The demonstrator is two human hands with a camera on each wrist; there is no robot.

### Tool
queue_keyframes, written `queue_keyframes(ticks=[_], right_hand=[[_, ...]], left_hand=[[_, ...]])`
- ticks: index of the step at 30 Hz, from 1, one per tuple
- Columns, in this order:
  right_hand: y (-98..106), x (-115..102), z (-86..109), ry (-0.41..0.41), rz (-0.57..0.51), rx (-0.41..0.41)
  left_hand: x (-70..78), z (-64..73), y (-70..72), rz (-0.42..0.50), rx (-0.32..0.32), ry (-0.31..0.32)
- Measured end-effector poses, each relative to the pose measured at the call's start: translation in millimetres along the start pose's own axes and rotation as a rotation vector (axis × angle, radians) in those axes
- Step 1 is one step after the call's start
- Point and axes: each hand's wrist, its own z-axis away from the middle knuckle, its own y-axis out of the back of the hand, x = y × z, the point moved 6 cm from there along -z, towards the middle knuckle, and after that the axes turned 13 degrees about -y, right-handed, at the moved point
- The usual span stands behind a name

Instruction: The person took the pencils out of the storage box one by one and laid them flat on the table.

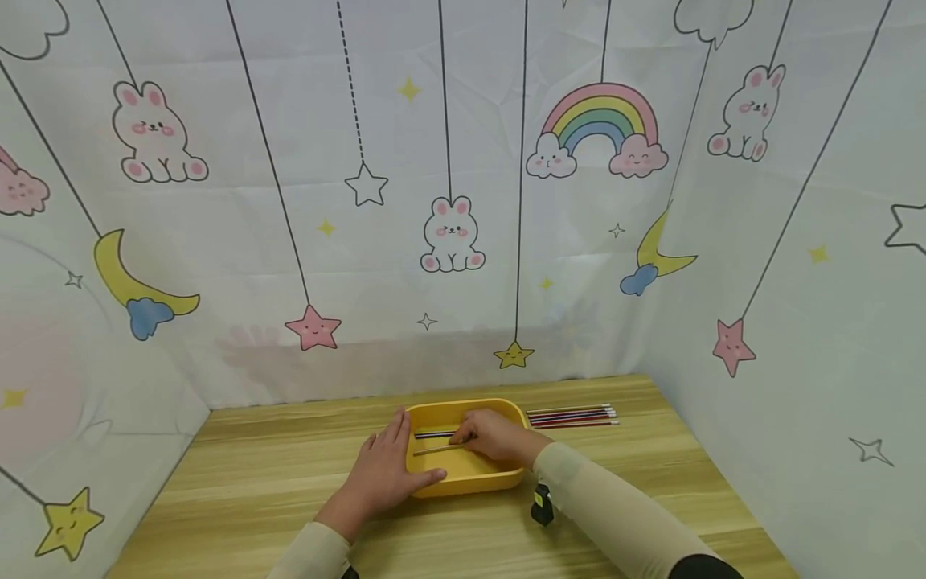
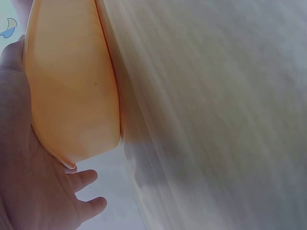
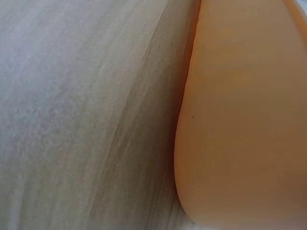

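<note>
A yellow plastic tray (image 1: 463, 486) stands on the table in the head view. My left hand (image 1: 387, 470) touches its left end, fingers straight and spread along that side, thumb along the front rim. In the left wrist view, that hand (image 2: 33, 158) lies against the tray's outer wall (image 2: 76, 86). My right hand (image 1: 499, 438) reaches inside the tray and pinches a gold-coloured pencil (image 1: 434, 450). Behind it in the tray lies dark blue pencil stock (image 1: 432, 435), partly covered by the right fingers. The right wrist view shows only the tray's outside wall (image 3: 240, 120) and tabletop; the hand is out of sight there.
Several pencils with white ends (image 1: 571, 416) lie side by side just right of the tray. The wood-grain table (image 1: 275, 474) is bordered by a white printed cloth (image 1: 376, 281) behind and on both sides. A small black device (image 1: 542, 505) hangs at the right wrist.
</note>
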Motion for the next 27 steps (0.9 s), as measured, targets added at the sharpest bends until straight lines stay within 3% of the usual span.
queue_keyframes(ticks=[15, 27], right_hand=[[0.0, -3.6, 3.3, -0.012, 0.103, 0.02], [0.8, -1.8, 4.1, -0.016, 0.055, 0.027]], left_hand=[[-0.3, -0.8, 0.9, -0.004, -0.007, 0.003], [-1.5, -0.6, 0.2, -0.002, -0.012, 0.007]])
